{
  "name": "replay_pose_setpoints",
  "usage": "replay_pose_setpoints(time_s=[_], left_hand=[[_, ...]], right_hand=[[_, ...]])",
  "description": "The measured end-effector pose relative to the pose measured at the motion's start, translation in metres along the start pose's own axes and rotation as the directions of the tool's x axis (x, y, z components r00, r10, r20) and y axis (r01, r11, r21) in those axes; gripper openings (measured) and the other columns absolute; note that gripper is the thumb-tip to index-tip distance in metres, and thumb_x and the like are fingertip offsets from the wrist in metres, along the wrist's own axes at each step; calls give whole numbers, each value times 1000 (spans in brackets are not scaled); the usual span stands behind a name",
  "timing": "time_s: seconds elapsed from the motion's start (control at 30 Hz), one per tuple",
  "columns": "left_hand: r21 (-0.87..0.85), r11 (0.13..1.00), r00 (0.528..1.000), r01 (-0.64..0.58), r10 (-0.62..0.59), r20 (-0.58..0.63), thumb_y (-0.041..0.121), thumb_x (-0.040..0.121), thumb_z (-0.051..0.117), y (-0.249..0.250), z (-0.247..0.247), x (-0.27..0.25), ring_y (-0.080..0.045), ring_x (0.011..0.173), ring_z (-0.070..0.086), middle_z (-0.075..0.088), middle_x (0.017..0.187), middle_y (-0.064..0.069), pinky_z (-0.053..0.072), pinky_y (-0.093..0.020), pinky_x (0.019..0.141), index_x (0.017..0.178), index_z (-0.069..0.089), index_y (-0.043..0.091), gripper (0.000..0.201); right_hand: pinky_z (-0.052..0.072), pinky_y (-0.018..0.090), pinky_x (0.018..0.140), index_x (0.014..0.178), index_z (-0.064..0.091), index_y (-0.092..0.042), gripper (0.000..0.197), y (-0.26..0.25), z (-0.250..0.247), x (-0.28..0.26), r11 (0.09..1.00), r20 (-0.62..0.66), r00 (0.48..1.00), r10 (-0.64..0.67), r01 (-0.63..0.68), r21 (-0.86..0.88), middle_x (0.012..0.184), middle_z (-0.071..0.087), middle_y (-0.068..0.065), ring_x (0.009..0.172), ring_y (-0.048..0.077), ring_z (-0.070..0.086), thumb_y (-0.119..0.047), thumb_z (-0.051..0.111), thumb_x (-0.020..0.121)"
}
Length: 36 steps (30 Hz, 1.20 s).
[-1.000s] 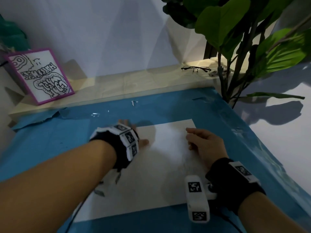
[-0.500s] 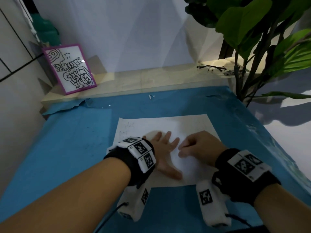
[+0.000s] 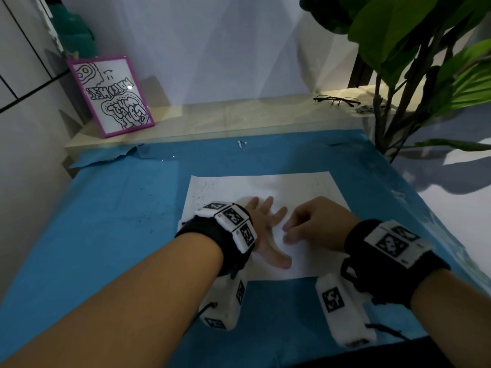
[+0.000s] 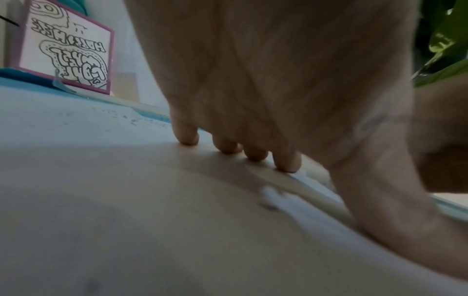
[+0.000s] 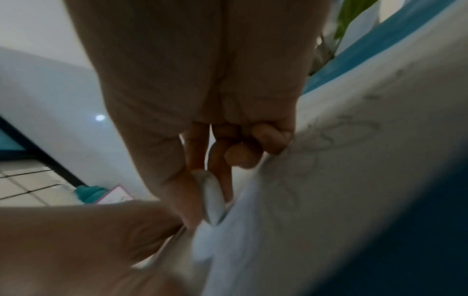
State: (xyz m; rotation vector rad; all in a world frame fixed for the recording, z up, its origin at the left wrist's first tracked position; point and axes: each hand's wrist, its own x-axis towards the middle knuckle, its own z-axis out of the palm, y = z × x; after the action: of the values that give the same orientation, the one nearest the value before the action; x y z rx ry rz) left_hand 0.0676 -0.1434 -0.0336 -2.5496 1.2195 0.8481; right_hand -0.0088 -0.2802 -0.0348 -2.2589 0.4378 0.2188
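Head view: my left hand (image 3: pixel 267 232) lies flat, fingers spread, pinning the paper (image 3: pixel 265 184) on the blue tabletop (image 3: pixel 119 221). My right hand (image 3: pixel 316 221) pinches what may be an eraser (image 5: pixel 212 200). Rubbing hard away from the pinned spot could buckle or tear the paper.

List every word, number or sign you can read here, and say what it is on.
Purple-framed picture: two rows of bubble letters, too distorted to read surely.
White sheet: faint pencil scribbles, illegible.
Wrist markers: black-and-white code squares, no letters.
Nothing else bears text.
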Motion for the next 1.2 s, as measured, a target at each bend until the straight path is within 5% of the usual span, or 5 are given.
replay_pose_setpoints(time_s=[0.17, 0.33, 0.47, 0.6, 1.2], left_hand=[[-9, 1000, 1000, 1, -1, 7, 71, 74, 59, 0, -1, 1, -25, 145, -18, -23, 157, 4, -4, -55, 113, 148, -16, 37, 111], [0, 1000, 1000, 3, -3, 7, 74, 71, 59, -1, -1, 2, -26, 145, -18, -23, 157, 3, -2, -55, 113, 148, -15, 38, 112], [-1, 1000, 1000, 3, -3, 17, 72, 72, 61, 0, -2, 2, -26, 145, -18, -23, 157, 3, -2, -56, 113, 148, -17, 38, 113], [-2, 1000, 1000, 11, -11, 15, 74, 70, 61, -1, -3, 2, -26, 145, -18, -24, 157, 4, -2, -56, 113, 147, -17, 39, 115], [4, 1000, 999, 27, -27, 34, 73, 71, 60, 2, -4, 3, -25, 145, -18, -26, 156, 4, -2, -56, 113, 146, -19, 40, 114]], right_hand=[[45, 18, 63, 79, 73, -19, 8, 6, -8, 5, 1000, -168, 986, 27, -26, 4, 83, 68, -5, 80, 9, 60, -22, 76, 73], [45, 19, 67, 76, 73, -14, 10, -1, 0, -2, 999, 29, 999, -30, 31, -30, 76, 69, -6, 77, 7, 61, -18, 79, 69], [44, 17, 59, 76, 73, -19, 6, 2, -11, 7, 999, -141, 990, 6, -13, -45, 80, 68, -6, 75, 8, 60, -21, 76, 71], [47, 20, 66, 73, 73, -17, 8, -1, -4, 1, 998, 30, 1000, -2, 4, -55, 76, 70, -4, 76, 9, 62, -20, 79, 69], [49, 21, 67, 77, 74, -20, 9, 5, -18, 10, 998, -3, 999, 52, -52, -39, 73, 67, -7, 70, 6, 59, -22, 80, 70]])
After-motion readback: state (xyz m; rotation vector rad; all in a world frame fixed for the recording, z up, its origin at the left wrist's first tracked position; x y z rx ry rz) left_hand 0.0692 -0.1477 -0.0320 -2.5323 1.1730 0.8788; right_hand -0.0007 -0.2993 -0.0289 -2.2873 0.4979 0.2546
